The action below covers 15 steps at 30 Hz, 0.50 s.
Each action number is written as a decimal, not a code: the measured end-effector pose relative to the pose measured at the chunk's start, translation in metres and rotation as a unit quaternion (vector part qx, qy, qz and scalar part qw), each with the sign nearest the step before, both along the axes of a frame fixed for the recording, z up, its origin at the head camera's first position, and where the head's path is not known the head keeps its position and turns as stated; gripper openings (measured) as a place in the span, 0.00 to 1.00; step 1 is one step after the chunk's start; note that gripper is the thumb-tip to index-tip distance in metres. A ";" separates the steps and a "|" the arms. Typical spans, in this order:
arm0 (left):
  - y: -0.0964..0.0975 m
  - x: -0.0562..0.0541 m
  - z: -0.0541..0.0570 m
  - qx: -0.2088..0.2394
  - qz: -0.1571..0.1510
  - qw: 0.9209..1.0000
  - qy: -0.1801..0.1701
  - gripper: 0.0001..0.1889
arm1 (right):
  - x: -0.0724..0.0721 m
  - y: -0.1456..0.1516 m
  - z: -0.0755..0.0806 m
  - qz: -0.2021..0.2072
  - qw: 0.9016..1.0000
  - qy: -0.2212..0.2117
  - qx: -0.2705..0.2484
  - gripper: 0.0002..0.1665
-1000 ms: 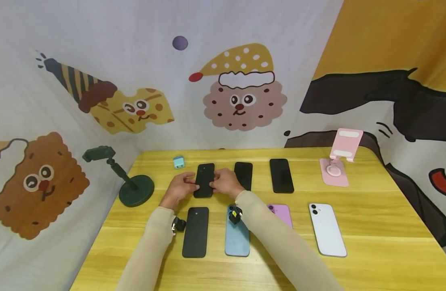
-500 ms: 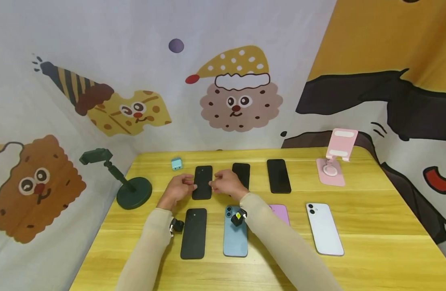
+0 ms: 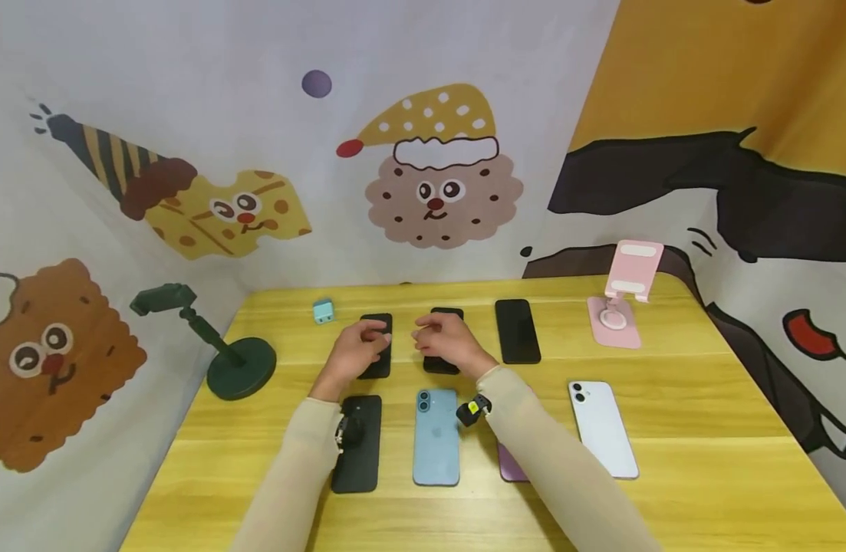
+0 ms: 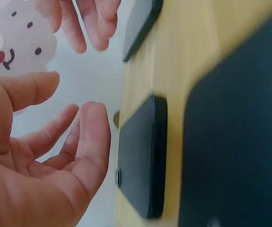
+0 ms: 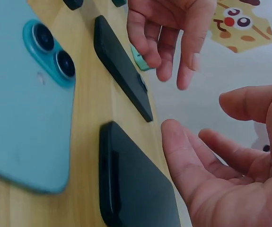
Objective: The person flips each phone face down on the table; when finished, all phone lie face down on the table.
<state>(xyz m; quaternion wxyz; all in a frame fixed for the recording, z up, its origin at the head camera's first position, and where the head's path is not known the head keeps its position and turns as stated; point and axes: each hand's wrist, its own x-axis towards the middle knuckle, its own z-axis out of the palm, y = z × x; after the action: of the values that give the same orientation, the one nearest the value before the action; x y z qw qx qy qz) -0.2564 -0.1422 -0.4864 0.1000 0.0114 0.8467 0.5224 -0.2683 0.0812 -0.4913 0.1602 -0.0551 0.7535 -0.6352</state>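
Head view: the left hand [image 3: 353, 354] and right hand [image 3: 453, 342] have lifted away from the rear-left black smartphone [image 3: 377, 369], leaving it flat on the wooden table [image 3: 398, 429], ungripped. Left wrist view: that hand's grip is apart, holding nothing. Right wrist view: likewise, near the second black smartphone [image 5: 138, 189].

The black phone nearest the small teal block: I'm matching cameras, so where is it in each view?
Head: the black phone is below and left of center, partly hidden by the left hand.
Left wrist: the black phone is slightly below center.
Right wrist: the black phone is above center, left of the small teal block.
Shared landmark: the left hand, seen in all three.
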 end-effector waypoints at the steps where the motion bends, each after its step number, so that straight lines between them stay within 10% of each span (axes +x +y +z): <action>1: 0.004 0.001 0.000 0.010 0.000 1.000 -0.002 0.25 | 0.001 0.003 0.001 0.001 1.000 0.001 -0.004 0.30; 15: 0.053 -0.005 0.000 0.091 -0.026 0.993 -0.064 0.31 | 0.009 0.050 -0.007 -0.066 0.997 0.030 0.014 0.25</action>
<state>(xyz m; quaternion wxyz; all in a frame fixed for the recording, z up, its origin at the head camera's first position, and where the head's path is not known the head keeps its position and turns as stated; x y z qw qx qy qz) -0.2612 -0.0891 -0.4866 0.1658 0.0094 0.7869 0.5943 -0.2594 0.1316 -0.4980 0.0964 -0.0220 0.7689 -0.6317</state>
